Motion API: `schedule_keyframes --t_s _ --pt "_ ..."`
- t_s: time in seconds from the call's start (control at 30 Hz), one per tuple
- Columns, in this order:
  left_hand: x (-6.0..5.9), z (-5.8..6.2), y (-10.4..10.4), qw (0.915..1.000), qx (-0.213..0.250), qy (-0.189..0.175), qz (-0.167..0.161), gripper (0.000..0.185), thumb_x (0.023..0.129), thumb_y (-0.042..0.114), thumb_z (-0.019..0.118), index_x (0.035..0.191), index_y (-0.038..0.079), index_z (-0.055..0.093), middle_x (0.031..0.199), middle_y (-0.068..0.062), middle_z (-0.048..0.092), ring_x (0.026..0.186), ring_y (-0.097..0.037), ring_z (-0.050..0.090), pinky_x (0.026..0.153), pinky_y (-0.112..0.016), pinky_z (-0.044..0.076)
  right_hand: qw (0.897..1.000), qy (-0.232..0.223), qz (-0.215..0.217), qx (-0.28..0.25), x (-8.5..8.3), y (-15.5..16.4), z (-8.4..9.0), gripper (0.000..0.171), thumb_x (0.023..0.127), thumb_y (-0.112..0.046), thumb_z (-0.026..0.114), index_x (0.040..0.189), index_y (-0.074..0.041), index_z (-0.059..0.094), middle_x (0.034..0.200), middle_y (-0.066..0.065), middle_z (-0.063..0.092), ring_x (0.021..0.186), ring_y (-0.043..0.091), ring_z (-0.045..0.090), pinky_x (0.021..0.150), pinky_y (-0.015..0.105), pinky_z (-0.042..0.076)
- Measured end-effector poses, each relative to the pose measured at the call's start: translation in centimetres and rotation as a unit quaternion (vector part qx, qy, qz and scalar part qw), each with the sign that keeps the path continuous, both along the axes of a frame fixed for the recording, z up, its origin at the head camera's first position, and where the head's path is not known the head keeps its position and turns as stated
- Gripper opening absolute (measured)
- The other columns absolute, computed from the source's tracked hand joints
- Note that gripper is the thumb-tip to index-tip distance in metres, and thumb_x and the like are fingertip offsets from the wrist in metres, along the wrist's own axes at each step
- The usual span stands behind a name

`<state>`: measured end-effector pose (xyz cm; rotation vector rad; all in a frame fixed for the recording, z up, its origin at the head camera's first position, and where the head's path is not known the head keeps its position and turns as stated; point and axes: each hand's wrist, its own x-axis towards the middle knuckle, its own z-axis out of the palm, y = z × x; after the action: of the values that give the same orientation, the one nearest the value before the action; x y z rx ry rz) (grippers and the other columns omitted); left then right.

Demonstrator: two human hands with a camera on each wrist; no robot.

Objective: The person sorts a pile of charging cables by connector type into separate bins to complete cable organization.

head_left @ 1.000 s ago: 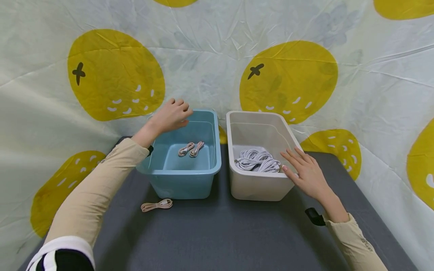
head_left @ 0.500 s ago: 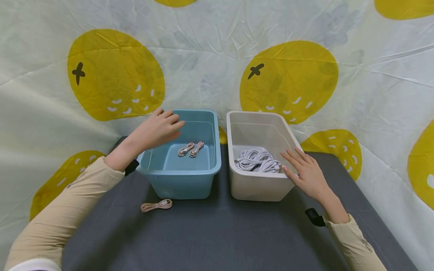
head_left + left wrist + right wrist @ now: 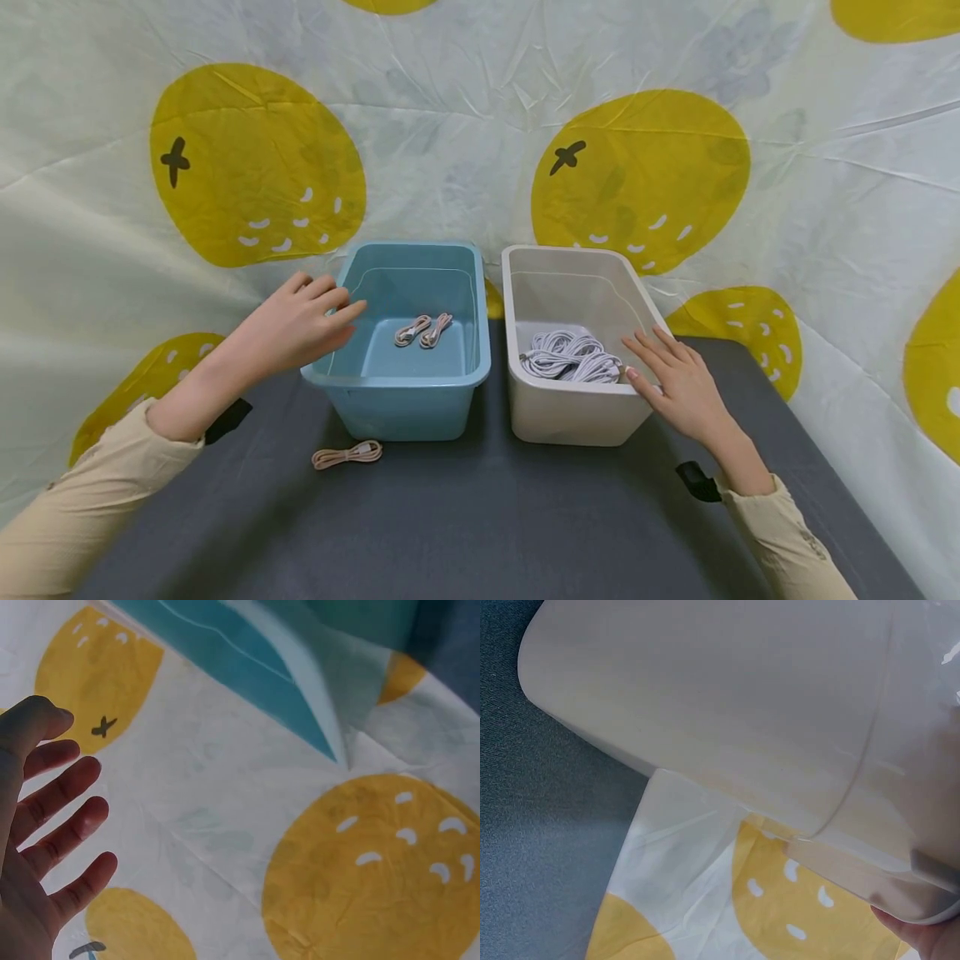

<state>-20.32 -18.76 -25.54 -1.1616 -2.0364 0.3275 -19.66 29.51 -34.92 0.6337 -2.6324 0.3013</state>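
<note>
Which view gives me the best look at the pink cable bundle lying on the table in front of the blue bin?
The head view: the pink cable bundle lies in full sight on the dark table, just in front of the blue bin. The left wrist view shows only the bin's edge and backdrop; the right wrist view shows only the white bin. Neither shows the bundle.

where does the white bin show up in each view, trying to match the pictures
Head view: the white bin stands right of centre on the dark table, beside the blue bin, with the right hand on its near right rim.
Left wrist view: not in it; only the blue bin's edge shows along the top.
Right wrist view: its pale wall fills the upper part.
Shared landmark: the yellow-spotted backdrop cloth.
</note>
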Motion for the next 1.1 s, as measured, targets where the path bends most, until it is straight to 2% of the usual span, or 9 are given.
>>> schedule_keyframes --t_s 0.07,0.1,0.2,0.3,0.7,1.1 --pt "0.6 -0.2 -0.6 1.0 -0.001 0.0 0.002 0.021 0.078 0.019 0.061 0.095 0.006 0.056 0.08 -0.008 0.055 0.077 -0.025 0.049 0.067 -0.037 0.038 1.0 0.0 0.0 -0.001 0.0 0.0 0.0 0.049 0.09 -0.036 0.044 0.135 -0.017 0.039 0.135 0.018 0.042 0.13 0.036 0.027 0.097 0.056 0.022" --pt "0.8 -0.4 -0.8 1.0 -0.001 0.001 0.002 0.018 0.085 0.021 0.053 0.095 0.006 0.056 0.08 -0.009 0.055 0.077 -0.025 0.05 0.067 -0.037 0.038 1.0 0.0 0.001 -0.002 0.0 0.0 0.0 0.049 0.09 -0.036 0.044 0.135 -0.018 0.039 0.135 0.018 0.042 0.13 0.036 0.027 0.097 0.056 0.022" --pt "1.4 -0.8 -1.6 1.0 0.005 0.004 -0.001 0.039 0.095 0.027 0.027 0.095 0.005 0.058 0.08 -0.009 0.056 0.077 -0.026 0.05 0.066 -0.037 0.039 1.0 0.0 0.001 -0.006 0.0 0.0 0.0 0.049 0.09 -0.036 0.044 0.136 -0.018 0.039 0.135 0.018 0.042 0.13 0.037 0.027 0.097 0.057 0.021" --pt "1.9 -1.4 -2.4 0.9998 0.015 0.009 -0.003 0.054 0.096 0.031 0.013 0.095 0.004 0.06 0.079 -0.01 0.056 0.074 -0.026 0.049 0.063 -0.037 0.039 1.0 -0.002 0.001 -0.007 0.0 0.0 0.0 0.049 0.09 -0.036 0.044 0.136 -0.018 0.038 0.135 0.018 0.042 0.13 0.037 0.027 0.097 0.057 0.021" --pt "3.2 -4.5 -6.2 0.9969 0.072 -0.003 0.031 0.057 0.096 0.037 0.017 0.098 0.003 0.063 0.077 -0.01 0.058 0.071 -0.028 0.051 0.06 -0.039 0.039 1.0 -0.007 0.0 -0.005 0.1 0.0 0.0 0.049 0.09 -0.036 0.044 0.136 -0.019 0.038 0.136 0.018 0.041 0.13 0.036 0.027 0.097 0.057 0.021" --pt "3.8 -9.6 -8.1 0.9948 0.092 -0.028 0.033 0.058 0.094 0.039 0.019 0.093 0.003 0.064 0.076 -0.01 0.057 0.068 -0.025 0.049 0.055 -0.038 0.041 1.0 -0.003 0.001 -0.005 0.1 0.0 0.0 0.049 0.09 -0.036 0.044 0.134 -0.015 0.041 0.135 0.019 0.042 0.13 0.036 0.027 0.096 0.057 0.021"
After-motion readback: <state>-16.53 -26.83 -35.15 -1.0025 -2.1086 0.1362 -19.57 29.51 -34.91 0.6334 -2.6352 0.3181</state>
